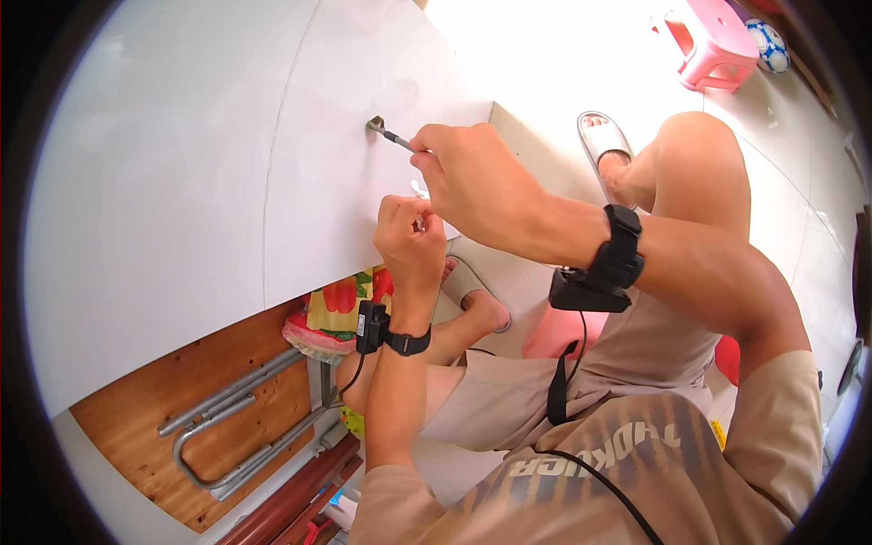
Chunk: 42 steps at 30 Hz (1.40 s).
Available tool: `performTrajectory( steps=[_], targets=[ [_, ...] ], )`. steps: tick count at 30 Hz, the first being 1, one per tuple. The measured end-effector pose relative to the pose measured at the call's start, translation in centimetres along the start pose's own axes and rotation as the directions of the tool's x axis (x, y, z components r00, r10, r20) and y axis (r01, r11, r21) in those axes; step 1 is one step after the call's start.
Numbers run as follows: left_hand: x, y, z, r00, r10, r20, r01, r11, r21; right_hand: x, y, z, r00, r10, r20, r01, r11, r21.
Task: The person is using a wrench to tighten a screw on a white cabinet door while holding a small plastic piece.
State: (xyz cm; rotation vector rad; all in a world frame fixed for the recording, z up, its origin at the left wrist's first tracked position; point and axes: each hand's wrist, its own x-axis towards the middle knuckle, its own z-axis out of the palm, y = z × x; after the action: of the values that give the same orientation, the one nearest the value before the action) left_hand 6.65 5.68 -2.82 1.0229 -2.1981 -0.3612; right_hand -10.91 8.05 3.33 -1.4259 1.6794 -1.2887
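My right hand (468,168) is closed round a slim grey and black stick-like tool (397,139). The tool's small metal head (375,123) is at the smooth white panel (182,182); whether it touches the panel or is fixed to it, I cannot tell. Just below, my left hand (411,238) is curled with its fingers pressed together, close to the panel's edge. A small white piece (419,190) sticks up by its fingertips, but what the fingers hold is mostly hidden.
Below the panel's edge are a wooden board (118,409) with folded metal tubing (195,454) and a colourful bundle (341,304). A pink stool (718,41) and a blue and white ball (769,47) stand on the tiled floor at the far right.
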Motion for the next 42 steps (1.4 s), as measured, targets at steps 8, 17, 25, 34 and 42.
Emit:
performTrajectory(
  steps=[8, 17, 25, 34, 42],
  targets=[
    [1.3, 1.7, -1.2, 0.988, -0.127, -0.084, 0.120, 0.989, -0.086, -0.9, -1.4, 0.2, 0.998, 0.002, 0.060, -0.008, 0.996, 0.090],
    [1.3, 0.5, -1.7, 0.966, -0.231, -0.117, 0.216, 0.968, -0.125, 0.3, -1.6, 0.0, 0.999, -0.041, -0.021, 0.043, 0.997, 0.071],
    [1.8, 1.0, -1.1, 0.963, -0.253, -0.089, 0.237, 0.959, -0.154, 2.3, 0.3, 0.0, 0.988, -0.104, -0.110, 0.114, 0.990, 0.081],
    [1.2, 0.5, -0.5, 0.970, -0.239, -0.048, 0.232, 0.966, -0.111, 2.4, -0.5, -1.1, 0.996, -0.071, -0.058, 0.073, 0.997, 0.037],
    [1.8, 1.4, -0.2, 0.965, -0.257, -0.048, 0.241, 0.945, -0.223, 4.8, -1.2, -2.2, 0.974, -0.086, -0.210, 0.099, 0.994, 0.054]
  ],
)
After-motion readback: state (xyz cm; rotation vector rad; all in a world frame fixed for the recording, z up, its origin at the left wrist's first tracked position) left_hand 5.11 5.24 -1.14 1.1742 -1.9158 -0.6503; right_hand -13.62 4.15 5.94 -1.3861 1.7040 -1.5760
